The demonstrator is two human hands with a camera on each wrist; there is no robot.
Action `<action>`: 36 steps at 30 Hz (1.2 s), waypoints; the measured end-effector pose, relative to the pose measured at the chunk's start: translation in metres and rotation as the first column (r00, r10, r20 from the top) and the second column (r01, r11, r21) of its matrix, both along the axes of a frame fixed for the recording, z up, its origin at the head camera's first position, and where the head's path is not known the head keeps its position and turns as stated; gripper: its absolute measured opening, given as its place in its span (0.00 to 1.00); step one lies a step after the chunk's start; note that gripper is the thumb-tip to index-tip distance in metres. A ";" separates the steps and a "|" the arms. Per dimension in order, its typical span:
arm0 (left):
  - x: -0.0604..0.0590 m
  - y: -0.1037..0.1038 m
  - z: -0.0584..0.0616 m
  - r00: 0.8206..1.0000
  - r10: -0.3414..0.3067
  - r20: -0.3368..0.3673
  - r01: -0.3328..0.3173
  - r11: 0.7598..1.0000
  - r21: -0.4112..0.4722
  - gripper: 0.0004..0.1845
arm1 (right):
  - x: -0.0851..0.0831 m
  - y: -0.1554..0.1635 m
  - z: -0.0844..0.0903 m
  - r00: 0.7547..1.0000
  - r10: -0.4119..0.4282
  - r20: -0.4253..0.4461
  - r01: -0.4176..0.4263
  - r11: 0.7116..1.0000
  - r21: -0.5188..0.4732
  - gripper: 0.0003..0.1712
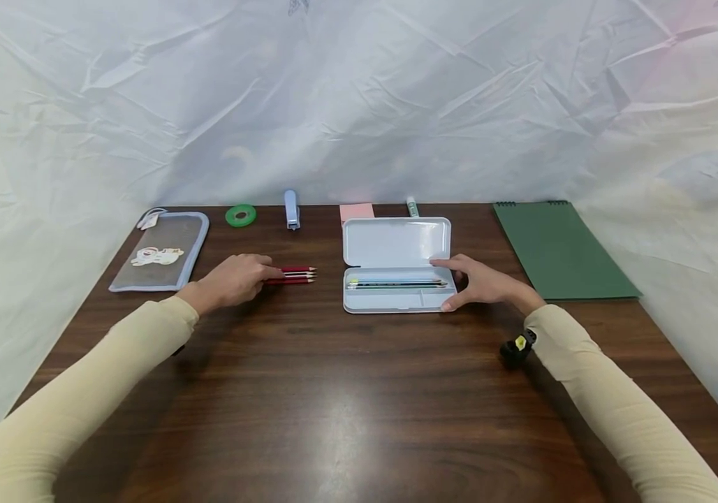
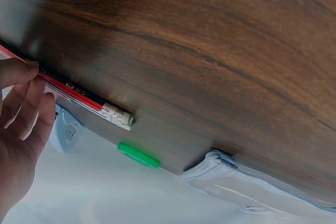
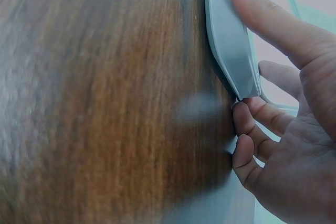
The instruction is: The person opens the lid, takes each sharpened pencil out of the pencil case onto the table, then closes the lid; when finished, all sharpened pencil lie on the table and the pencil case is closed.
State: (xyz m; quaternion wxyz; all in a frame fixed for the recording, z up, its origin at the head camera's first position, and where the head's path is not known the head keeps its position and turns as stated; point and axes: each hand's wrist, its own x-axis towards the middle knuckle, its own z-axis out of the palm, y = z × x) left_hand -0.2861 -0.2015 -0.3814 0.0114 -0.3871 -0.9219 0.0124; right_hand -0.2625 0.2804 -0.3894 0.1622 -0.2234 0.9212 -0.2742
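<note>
My left hand [image 1: 239, 279] pinches a small bundle of red pencils [image 1: 301, 281] lying side by side on the table, left of the pencil case. In the left wrist view thumb and fingertips grip the pencils, whose white eraser ends [image 2: 119, 115] stick out past the hand. A white pencil case [image 1: 381, 302] lies with its lid [image 1: 390, 242] raised at the back. Several pencils [image 1: 397, 284] rest in its long rear compartment. My right hand [image 1: 487, 281] holds the case by its right end, thumb at the front corner, fingers at the end wall and hinge side.
Along the back of the brown table [image 1: 334, 377] stand a green tape roll [image 1: 241, 215], a light blue stapler [image 1: 292, 209], pink sticky notes [image 1: 357, 211] and a white tube [image 1: 412, 207]. A zip pouch [image 1: 167, 234] lies far left, a green spiral pad [image 1: 566, 251] on the right.
</note>
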 end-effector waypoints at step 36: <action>-0.006 0.212 0.024 0.903 -0.242 0.354 0.248 0.968 0.028 0.27 | 0.000 0.000 0.002 1.000 -0.006 0.016 0.007 1.000 -0.018 0.55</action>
